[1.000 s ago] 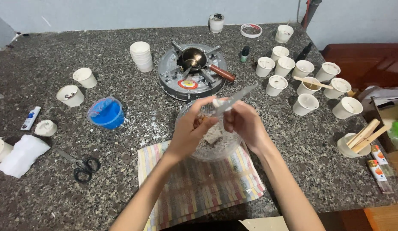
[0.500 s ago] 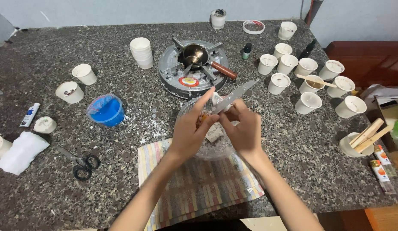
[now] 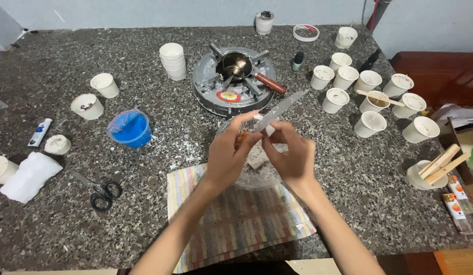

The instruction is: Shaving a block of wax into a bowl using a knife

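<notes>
The left hand (image 3: 228, 153) pinches a small brown piece (image 3: 241, 138) between thumb and fingertips. The right hand (image 3: 292, 155) is closed around the handle end of a knife (image 3: 279, 110), whose blade points up and to the right, toward the stove. Both hands are held close together, directly above a clear glass bowl (image 3: 256, 175). The bowl rests on the far edge of a striped cloth (image 3: 236, 224) at the near side of the speckled stone desk (image 3: 145, 214). The hands cover most of the bowl; its contents cannot be told in full.

Surroundings:
- Beyond the hands: a round metal stove (image 3: 235, 81) carrying a small pot with a wooden handle (image 3: 236, 63).
- Left of the stove: a stack of white cups (image 3: 173, 61).
- Just beside the stove, right: a small dark bottle (image 3: 297, 60).
- Right side: a cluster of white cups (image 3: 371, 84), one with a wooden stick (image 3: 381, 98) laid across its rim.
- Far right, near edge: a cup of wooden sticks (image 3: 435, 168) and two small packets (image 3: 457, 201).
- Left of the hands: a blue container (image 3: 129, 128), with white crumbs scattered on the desk nearby.
- Near left: black-handled scissors (image 3: 96, 188), a folded white cloth (image 3: 30, 175), a small tube (image 3: 39, 131) and two separate white cups (image 3: 96, 94).
</notes>
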